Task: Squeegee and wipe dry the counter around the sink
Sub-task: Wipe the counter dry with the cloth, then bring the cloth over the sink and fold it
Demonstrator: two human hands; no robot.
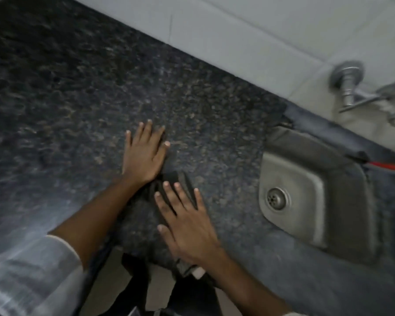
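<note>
Counter front edge: the dark speckled counter (203,124) runs from the person's body toward the tiled wall; a dark cloth (176,185) lies on it near the front edge, left of the sink.
Right hand: the right hand (187,224) lies flat with fingers straight and spread, pressing the near part of the cloth; one end of the cloth hangs over the counter's edge below the wrist.
Left hand: the left hand (144,153) lies flat just beyond, fingers straight and slightly apart, palm down on the far part of the cloth or on the stone beside it; which one is hard to tell.
Sink: the steel sink (306,190) sits to the right, well apart from both hands, its drain (276,198) showing.
Far side: a wall tap (349,87) is mounted on the tiles (237,30) behind the sink.
Squeegee: none is in view.
Progress: judged as the wipe-dry stage, under way on the stretch left of the sink. The picture is too blurred to tell wet stone from dry.
Left to do: likely the strip beside the sink rim and the band along the wall.
</note>
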